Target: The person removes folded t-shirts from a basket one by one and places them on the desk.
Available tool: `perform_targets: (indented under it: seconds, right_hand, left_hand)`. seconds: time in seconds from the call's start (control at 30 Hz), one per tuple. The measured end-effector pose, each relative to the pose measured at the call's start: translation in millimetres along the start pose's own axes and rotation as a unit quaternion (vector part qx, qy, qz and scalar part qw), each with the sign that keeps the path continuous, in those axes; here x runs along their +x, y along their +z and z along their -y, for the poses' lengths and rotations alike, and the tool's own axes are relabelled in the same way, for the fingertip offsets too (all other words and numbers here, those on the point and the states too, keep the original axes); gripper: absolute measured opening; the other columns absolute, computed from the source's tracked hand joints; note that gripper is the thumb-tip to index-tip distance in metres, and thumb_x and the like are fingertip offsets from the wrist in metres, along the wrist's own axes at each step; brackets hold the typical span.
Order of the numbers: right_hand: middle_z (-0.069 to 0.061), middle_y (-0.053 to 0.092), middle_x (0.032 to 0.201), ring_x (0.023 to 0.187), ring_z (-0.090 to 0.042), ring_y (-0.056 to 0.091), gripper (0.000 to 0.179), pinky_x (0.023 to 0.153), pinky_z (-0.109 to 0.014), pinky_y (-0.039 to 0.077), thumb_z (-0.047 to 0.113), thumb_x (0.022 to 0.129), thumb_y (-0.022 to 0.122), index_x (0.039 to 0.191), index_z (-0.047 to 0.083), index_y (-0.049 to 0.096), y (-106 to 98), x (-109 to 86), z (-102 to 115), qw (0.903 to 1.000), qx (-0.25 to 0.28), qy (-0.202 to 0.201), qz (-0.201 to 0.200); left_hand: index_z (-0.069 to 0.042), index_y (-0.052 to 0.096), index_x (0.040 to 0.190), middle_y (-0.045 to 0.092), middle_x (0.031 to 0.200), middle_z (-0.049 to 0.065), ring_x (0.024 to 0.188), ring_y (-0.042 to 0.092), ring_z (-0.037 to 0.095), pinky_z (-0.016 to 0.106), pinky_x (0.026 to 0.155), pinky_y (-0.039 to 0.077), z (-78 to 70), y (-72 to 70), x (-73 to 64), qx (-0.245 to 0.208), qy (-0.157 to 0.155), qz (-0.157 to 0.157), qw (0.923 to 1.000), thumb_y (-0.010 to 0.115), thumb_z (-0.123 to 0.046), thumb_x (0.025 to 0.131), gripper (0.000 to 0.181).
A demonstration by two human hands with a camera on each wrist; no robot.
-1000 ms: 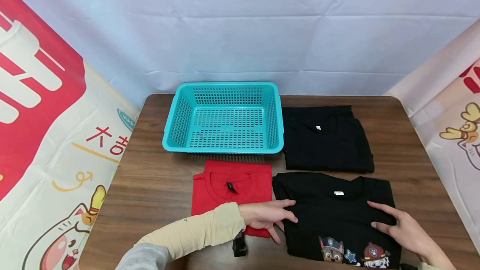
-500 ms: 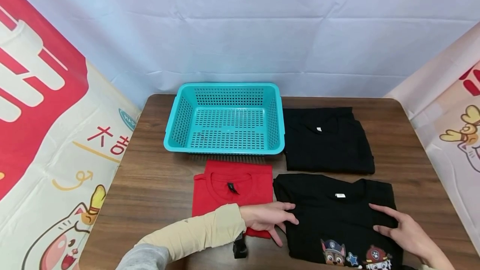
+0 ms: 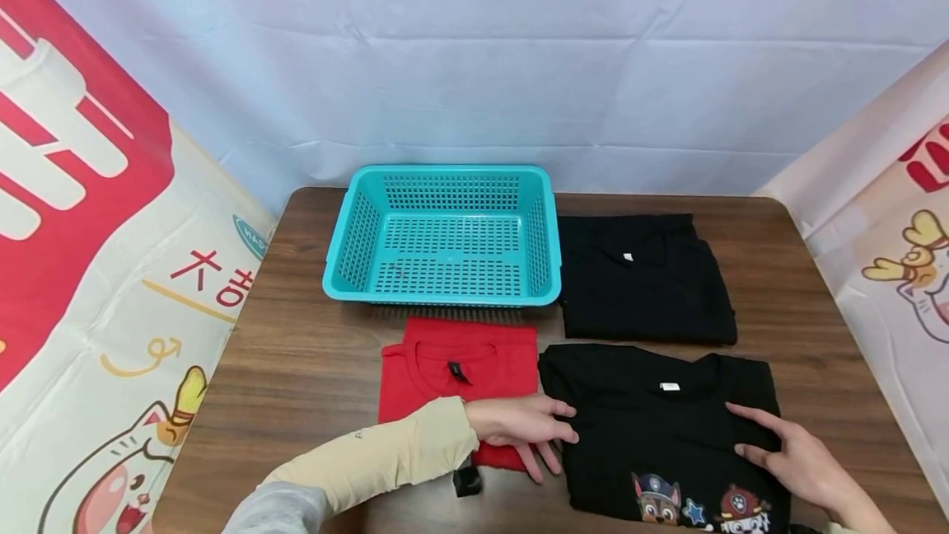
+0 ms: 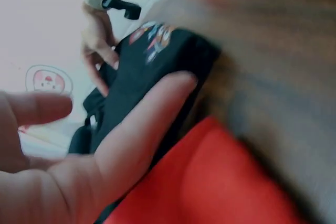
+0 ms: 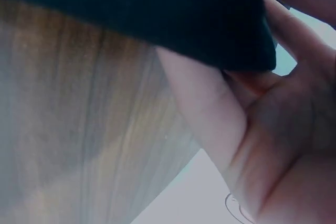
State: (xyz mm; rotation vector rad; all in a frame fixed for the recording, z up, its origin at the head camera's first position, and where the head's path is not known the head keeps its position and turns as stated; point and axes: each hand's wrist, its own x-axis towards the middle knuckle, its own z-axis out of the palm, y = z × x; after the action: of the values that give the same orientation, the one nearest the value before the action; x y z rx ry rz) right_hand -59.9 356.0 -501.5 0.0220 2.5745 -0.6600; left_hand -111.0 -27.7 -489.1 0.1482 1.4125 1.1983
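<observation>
A folded black T-shirt (image 3: 667,427) with cartoon dogs and a star printed near its lower edge lies at the front right of the table. My left hand (image 3: 519,425) reaches to its left side, fingertips overlapping that edge in the head view. Nothing is gripped between the spread thumb (image 4: 147,124) and fingers in the left wrist view. My right hand (image 3: 801,460) holds the shirt's right edge, two fingers on top. In the right wrist view the thumb (image 5: 205,98) runs under the dark cloth. Beneath my left forearm lies a folded red T-shirt (image 3: 452,369).
A turquoise plastic basket (image 3: 442,293) with nothing in it stands at the back. Beside it lies another folded black T-shirt (image 3: 645,287). All rest on a brown wooden table (image 3: 296,369), with white cloth (image 3: 489,89) hanging behind and printed cloths at both sides.
My left hand has shifted slightly left, its fingertips now nearer the black T-shirt's left edge. My right hand keeps its place on the shirt. The head view has shifted slightly.
</observation>
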Motion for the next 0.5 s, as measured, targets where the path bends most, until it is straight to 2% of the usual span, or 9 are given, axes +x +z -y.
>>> perform_targets:
  seconds: [0.07,0.17,0.23,0.3,0.33,0.43,0.5]
  right_hand:
    - [-0.039,0.048,0.132,0.116,-0.057,0.049,0.058,0.078,-0.057,0.048,0.025,0.087,0.07,0.136,0.0,0.052,-2.1,-0.3,0.2,1.0,-0.007,-0.005,0.0]
    - [-0.039,0.052,0.127,0.102,-0.045,0.059,0.055,0.074,-0.048,0.049,0.023,0.087,0.069,0.135,0.0,0.053,-5.9,-1.0,0.2,0.9999,-0.011,-0.004,0.006]
    - [-0.035,0.06,0.112,0.084,-0.032,0.06,0.055,0.068,-0.039,0.047,0.024,0.089,0.067,0.135,-0.001,0.052,-8.9,-1.7,-1.0,0.9998,-0.001,0.005,0.019]
    - [-0.025,0.063,0.097,0.072,-0.019,0.056,0.054,0.062,-0.033,0.046,0.025,0.091,0.065,0.136,-0.003,0.051,-12.1,-2.9,-3.0,0.9989,0.02,0.022,0.035]
    - [-0.018,0.062,0.091,0.067,-0.016,0.054,0.054,0.06,-0.03,0.046,0.025,0.092,0.063,0.135,-0.004,0.05,-14.2,-3.6,-4.5,0.9983,0.029,0.03,0.042]
    - [-0.017,0.064,0.087,0.054,-0.013,0.052,0.049,0.053,-0.027,0.048,0.024,0.094,0.06,0.13,-0.009,0.052,-21.8,-6.1,-10.9,0.9968,0.045,0.043,0.05]
    - [-0.022,0.065,0.096,0.054,-0.013,0.053,0.045,0.052,-0.027,0.049,0.022,0.094,0.06,0.124,-0.012,0.055,-27.4,-6.7,-15.0,0.9973,0.03,0.049,0.047]
  left_hand:
    - [-0.006,0.038,0.147,0.063,0.116,0.012,0.097,0.068,0.038,0.05,0.074,0.057,-2.5,-3.0,-4.0,0.025,0.004,0.006,0.9997,0.054,-0.021,0.098,0.053]
    - [-0.002,0.045,0.141,0.066,0.11,0.014,0.093,0.07,0.034,0.046,0.074,0.058,-4.5,-8.2,-11.4,0.058,0.025,0.008,0.998,0.054,-0.02,0.098,0.047]
    - [-0.001,0.051,0.136,0.067,0.109,0.014,0.091,0.07,0.03,0.042,0.076,0.059,-4.6,-13.3,-17.4,0.08,0.045,0.004,0.9958,0.054,-0.018,0.098,0.042]
    - [0.0,0.054,0.133,0.067,0.11,0.013,0.09,0.07,0.026,0.039,0.076,0.059,-4.0,-19.4,-24.9,0.101,0.067,-0.001,0.9926,0.054,-0.017,0.098,0.039]
    - [0.0,0.055,0.132,0.067,0.11,0.013,0.089,0.071,0.025,0.038,0.076,0.059,-3.7,-22.9,-29.2,0.112,0.079,-0.006,0.9905,0.054,-0.016,0.098,0.038]
    - [-0.002,0.057,0.129,0.068,0.108,0.01,0.086,0.07,0.023,0.032,0.073,0.059,-3.1,-34.9,-45.2,0.155,0.109,-0.039,0.981,0.055,-0.016,0.097,0.035]
    - [-0.003,0.059,0.128,0.069,0.107,0.008,0.085,0.07,0.024,0.029,0.07,0.058,-3.3,-44.0,-59.4,0.196,0.124,-0.074,0.9699,0.056,-0.017,0.096,0.034]
